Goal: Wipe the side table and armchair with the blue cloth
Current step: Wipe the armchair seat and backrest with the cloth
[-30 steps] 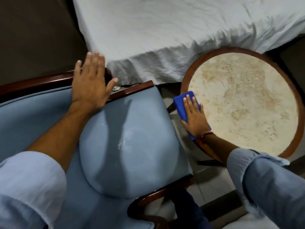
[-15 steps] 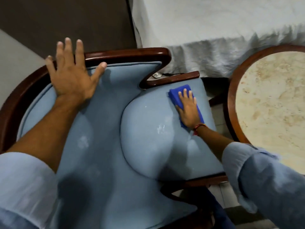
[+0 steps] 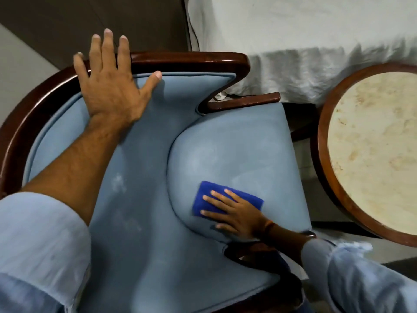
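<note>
A light-blue upholstered armchair (image 3: 237, 150) with a dark wooden frame fills the middle of the view. My right hand (image 3: 237, 213) lies flat on the blue cloth (image 3: 207, 197), pressing it onto the near part of the seat cushion. My left hand (image 3: 110, 82) rests flat with fingers spread on the top of the backrest, across the wooden rim. The round side table (image 3: 374, 159), with a beige marble top and brown wooden rim, stands to the right of the chair, partly cut off by the frame edge.
A bed with a white rumpled sheet (image 3: 304, 41) lies beyond the chair and table. Pale dusty marks (image 3: 118, 181) show on the backrest fabric. A dark gap of floor (image 3: 302, 136) separates chair and table.
My right hand has carried the cloth off the table's edge onto the seat cushion, then down the cushion toward its near edge. My left hand has shifted from the armrest to the backrest top.
</note>
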